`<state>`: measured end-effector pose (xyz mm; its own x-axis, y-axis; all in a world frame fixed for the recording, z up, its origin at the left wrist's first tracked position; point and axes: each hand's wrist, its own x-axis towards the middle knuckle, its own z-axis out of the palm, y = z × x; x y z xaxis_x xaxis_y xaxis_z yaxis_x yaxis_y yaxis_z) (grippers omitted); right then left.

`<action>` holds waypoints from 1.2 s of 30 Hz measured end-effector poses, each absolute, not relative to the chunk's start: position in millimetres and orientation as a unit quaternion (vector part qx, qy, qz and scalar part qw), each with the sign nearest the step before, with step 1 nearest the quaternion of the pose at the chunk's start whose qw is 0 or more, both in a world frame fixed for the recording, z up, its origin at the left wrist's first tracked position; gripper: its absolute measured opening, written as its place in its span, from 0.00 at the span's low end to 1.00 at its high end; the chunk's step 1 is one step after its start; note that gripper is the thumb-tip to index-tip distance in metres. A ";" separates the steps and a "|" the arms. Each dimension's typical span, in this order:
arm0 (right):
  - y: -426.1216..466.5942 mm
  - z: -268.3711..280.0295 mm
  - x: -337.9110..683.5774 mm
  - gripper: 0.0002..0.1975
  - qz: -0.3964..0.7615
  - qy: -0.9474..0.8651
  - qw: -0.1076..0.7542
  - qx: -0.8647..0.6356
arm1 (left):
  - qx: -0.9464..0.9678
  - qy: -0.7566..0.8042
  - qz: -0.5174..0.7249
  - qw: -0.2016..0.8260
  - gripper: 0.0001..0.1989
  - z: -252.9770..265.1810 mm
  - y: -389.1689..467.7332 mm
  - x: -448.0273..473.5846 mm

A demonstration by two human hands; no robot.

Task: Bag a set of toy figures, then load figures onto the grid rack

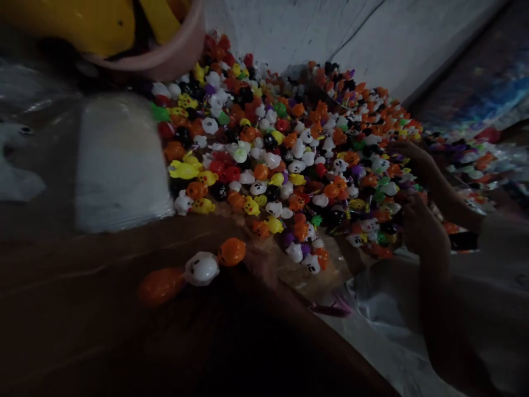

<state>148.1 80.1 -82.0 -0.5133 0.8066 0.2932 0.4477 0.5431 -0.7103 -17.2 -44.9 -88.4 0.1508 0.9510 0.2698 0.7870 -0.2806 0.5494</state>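
Right hand (263,268) blurred, just beside orange toy (232,252); grip can't be told. Left hand can't be made out. Toy pile (273,160) beyond.

From where I'm standing, a pink tub (165,65) is sitting at upper left, with yellow objects (95,25) showing inside. Below it, a flat stack of clear plastic (119,160) is lying. Behind, a pale wall (264,27) is rising, a thin dark line (357,30) slanting across it. A blurred, blue-patterned surface (475,105) is slanting at upper right.
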 end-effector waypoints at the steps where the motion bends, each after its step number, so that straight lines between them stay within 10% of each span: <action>1: 80.8 -82.8 148.3 0.13 0.292 -0.824 0.306 -0.378 | 0.747 0.582 0.288 0.142 0.16 -88.7 -45.2 -17.8; 20: 69.8 -59.5 144.7 0.10 0.313 -0.821 0.316 -0.359 | 0.796 0.520 0.306 0.050 0.17 -62.6 -35.9 -5.1; 36: 84.1 -60.9 342.1 0.12 -0.029 -0.640 0.497 -0.585 | 0.791 0.518 0.319 0.063 0.17 -50.8 -21.0 -4.2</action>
